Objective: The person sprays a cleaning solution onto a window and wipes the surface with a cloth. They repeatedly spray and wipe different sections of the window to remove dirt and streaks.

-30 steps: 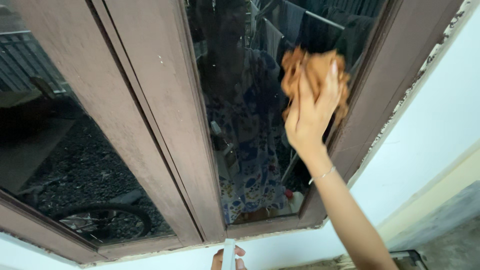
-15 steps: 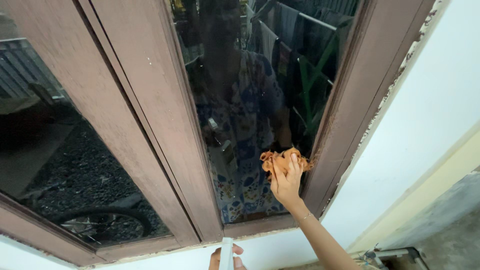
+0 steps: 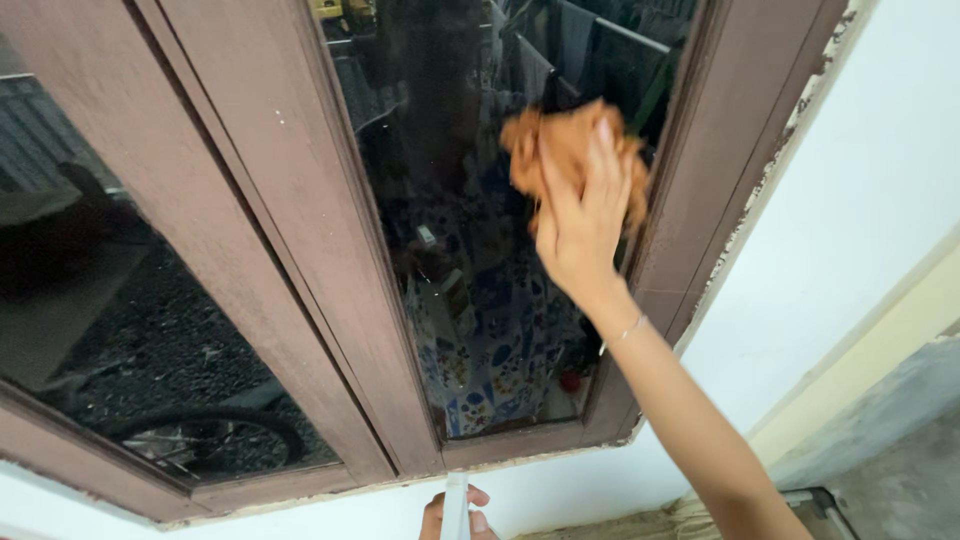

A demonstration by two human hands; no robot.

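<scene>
Right hand (image 3: 580,225): raised against the glass, fingers spread and pressed flat over an orange-brown cloth (image 3: 560,150), holding it bunched under the palm; a thin bracelet (image 3: 628,330) sits at the wrist.
Cloth: crumpled, blurred at its edges, lying against the upper right part of the right window pane (image 3: 470,300), close beside the right-hand frame post.
Left hand (image 3: 455,510): low at the bottom edge of the view, fingers closed round the neck of a white bottle (image 3: 455,500); only the fingertips and the top of the bottle show.
Right window pane: dark glass that mirrors a figure in a flower-patterned garment and hanging laundry.
Left window pane (image 3: 130,330): dark too, showing a wheel and rough ground in its reflection, well apart from the cloth.
Window frame (image 3: 260,230): brown painted wood, worn and speckled, with two upright posts side by side between the panes.
Wall (image 3: 860,200): pale, to the right of the frame, its paint flaking along the edge where it meets the wood.
Floor (image 3: 900,470): grey, seen at the lower right corner.
</scene>
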